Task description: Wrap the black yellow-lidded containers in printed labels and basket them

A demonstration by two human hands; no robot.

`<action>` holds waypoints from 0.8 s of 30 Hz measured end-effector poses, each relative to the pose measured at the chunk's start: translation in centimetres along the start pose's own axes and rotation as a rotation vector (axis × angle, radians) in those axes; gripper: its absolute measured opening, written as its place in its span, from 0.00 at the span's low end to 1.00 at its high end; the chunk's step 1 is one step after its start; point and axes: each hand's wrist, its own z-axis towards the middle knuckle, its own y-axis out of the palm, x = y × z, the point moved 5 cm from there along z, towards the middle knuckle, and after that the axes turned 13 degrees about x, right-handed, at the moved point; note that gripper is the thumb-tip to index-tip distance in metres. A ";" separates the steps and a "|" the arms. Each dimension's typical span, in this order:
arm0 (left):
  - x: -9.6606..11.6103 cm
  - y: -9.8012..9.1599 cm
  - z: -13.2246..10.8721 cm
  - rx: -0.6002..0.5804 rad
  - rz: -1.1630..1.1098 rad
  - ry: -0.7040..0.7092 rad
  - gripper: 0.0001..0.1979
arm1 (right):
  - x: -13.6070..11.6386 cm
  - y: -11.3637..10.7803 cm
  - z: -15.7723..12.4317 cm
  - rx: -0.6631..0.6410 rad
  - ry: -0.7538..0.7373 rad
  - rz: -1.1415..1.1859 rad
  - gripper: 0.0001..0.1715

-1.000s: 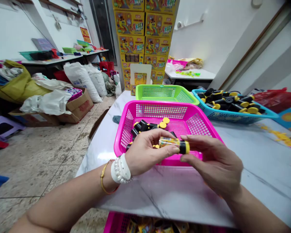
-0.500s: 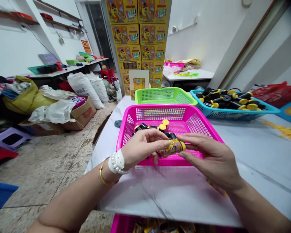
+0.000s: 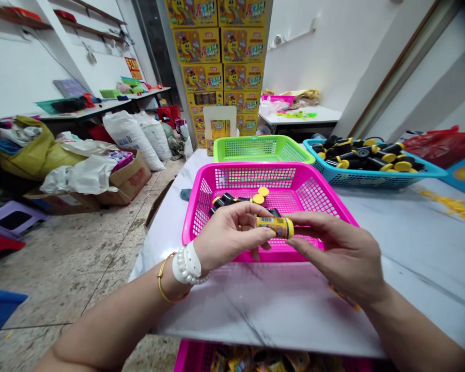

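Between my hands is a small cylindrical tube (image 3: 273, 225) with a yellow printed label and a yellow cap, lying nearly level. My left hand (image 3: 227, 230) pinches its left part with thumb and fingers. At the capped right end, my right hand (image 3: 341, 253) grips with its thumb below and fingers above. Just beneath them stands a pink mesh basket (image 3: 329, 199). Inside it lie several black tubes (image 3: 229, 198) with yellow caps, partly hidden by my left hand. A piece of printed wrap (image 3: 344, 297) lies on the table, half covered by my right wrist.
Behind the pink basket sits a green basket (image 3: 302, 150). A blue basket (image 3: 372, 178) piled with black-and-yellow tubes is at right. Yellow strips (image 3: 449, 205) lie on the marble-patterned table (image 3: 403, 248). Below its front edge, another pink basket (image 3: 184, 356) holds printed pieces. Yellow boxes (image 3: 199, 45) are stacked behind.
The tube has turned in my fingers, so a barcode now shows on its label, and it sits a little further left. The view has shifted slightly.
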 end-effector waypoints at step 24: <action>0.8 0.4 -0.9 0.007 0.316 0.415 0.16 | -0.5 0.4 0.1 0.037 0.258 0.199 0.14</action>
